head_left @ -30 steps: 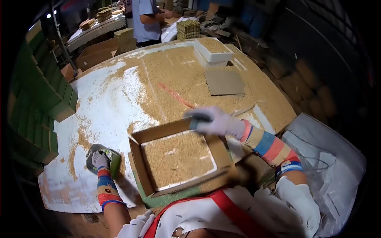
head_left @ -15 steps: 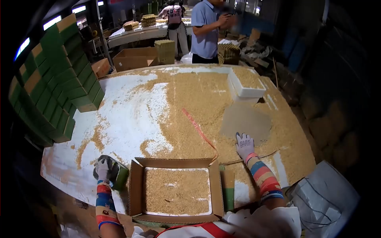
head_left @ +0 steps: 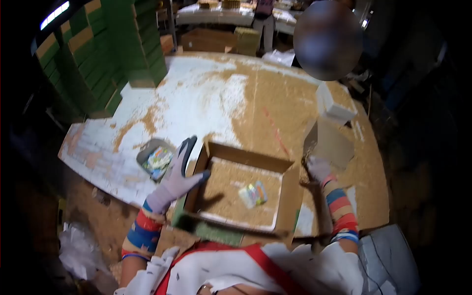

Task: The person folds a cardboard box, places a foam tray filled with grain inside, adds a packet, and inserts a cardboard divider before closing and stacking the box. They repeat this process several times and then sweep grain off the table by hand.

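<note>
An open cardboard box (head_left: 292,196) filled with tan husk sits at the table's near edge. A small colourful packet (head_left: 253,193) lies on the husk inside it. My left hand (head_left: 178,178), in a grey glove, hovers over the box's left flap with fingers spread and holds nothing. To its left is a grey tray (head_left: 155,158) with more colourful packets. My right hand (head_left: 319,168) grips the lower corner of a flat cardboard sheet (head_left: 330,142), lifted off the table to the right of the box.
Husk covers much of the white table (head_left: 172,108). A white foam tray (head_left: 336,104) of husk stands at the far right. Green and tan boxes (head_left: 93,64) are stacked at the left. A person stands beyond the table, with more tables behind. A plastic-lined bag (head_left: 388,260) sits at right.
My left hand left the grey tray and a packet now lies in the box. My right hand reached the cardboard sheet and lifted it. The view tilted down and right.
</note>
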